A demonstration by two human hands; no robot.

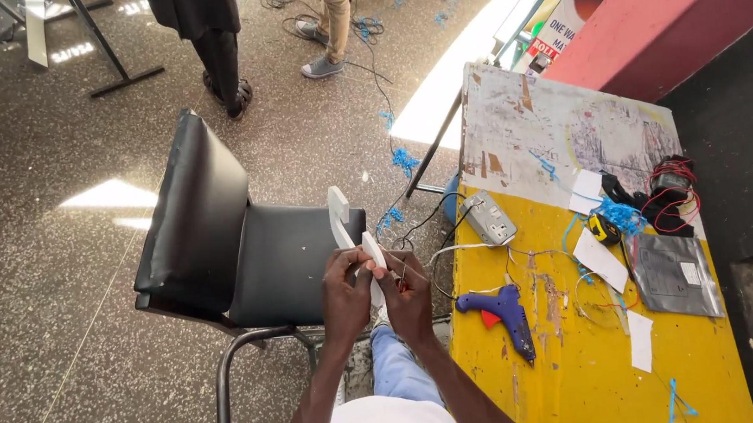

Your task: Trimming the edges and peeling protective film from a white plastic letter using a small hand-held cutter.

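We grip the white plastic strip (372, 257) with both the left hand (345, 291) and right hand (407, 294), fingers closed around it, a blue glue gun (502, 313) lying just right of them on the yellow table (590, 376).

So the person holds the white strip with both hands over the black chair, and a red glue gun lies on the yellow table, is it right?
Not quite: the glue gun is blue, with only a red trigger. The head view shows it on the yellow table. The rest holds: left hand and right hand hold the white strip over the black chair.
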